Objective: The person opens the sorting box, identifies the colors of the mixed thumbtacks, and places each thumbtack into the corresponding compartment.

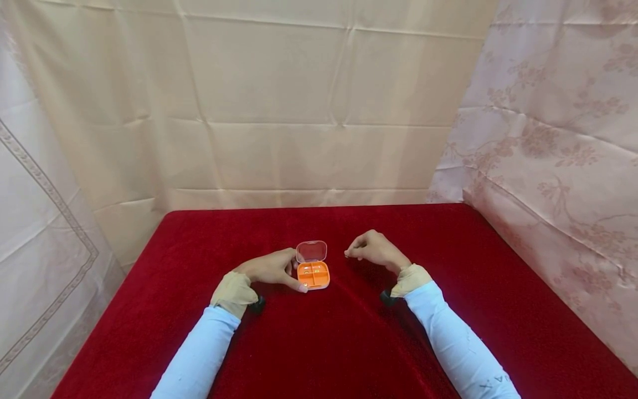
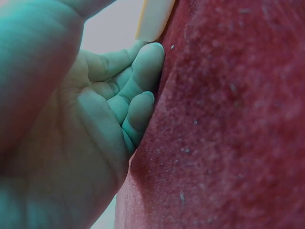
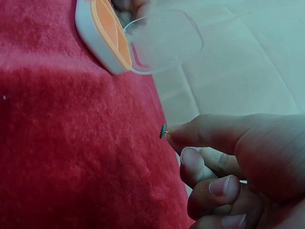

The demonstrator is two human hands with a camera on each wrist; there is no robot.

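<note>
A small pill box (image 1: 313,275) with an orange divided inside stands on the red cloth. Its clear lid (image 1: 311,251) is raised at the far side. My left hand (image 1: 273,268) holds the box from the left, thumb at the near corner and fingers by the hinge side. Small shiny bits lie in the far compartments, too small to tell apart. To the right of the box, my right hand (image 1: 377,249) pinches a thumbtack (image 3: 163,131) with a green head between thumb and fingertip, apart from the box. The left wrist view shows just a white corner of the box (image 2: 155,21).
Red plush cloth (image 1: 299,349) covers the table. A beige curtain (image 1: 279,111) hangs behind it, with a flowered drape (image 1: 558,144) along the right and a pale one (image 1: 40,233) at the left.
</note>
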